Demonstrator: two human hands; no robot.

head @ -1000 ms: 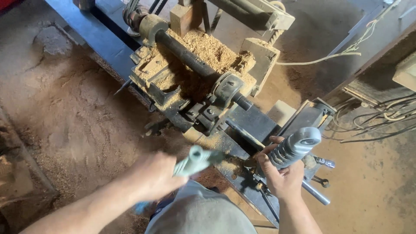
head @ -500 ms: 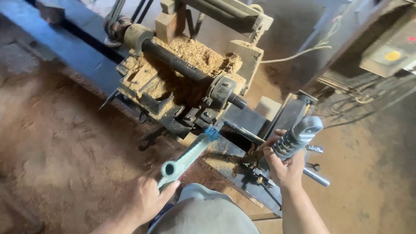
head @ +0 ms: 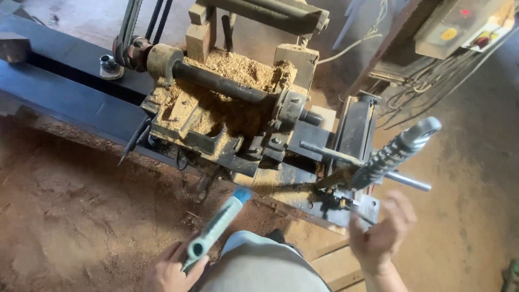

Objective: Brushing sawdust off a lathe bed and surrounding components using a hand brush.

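Head view, from left to right: sawdust covers the floor at lower left. At bottom centre the left hand wraps its fingers around the lower end of a pale green spanner, whose blue-tipped end points up toward the lathe carriage, heaped with wood shavings in the upper middle. At lower right the right hand is open, fingers spread, holding nothing, just below a ribbed grey handle that slants up to the right.
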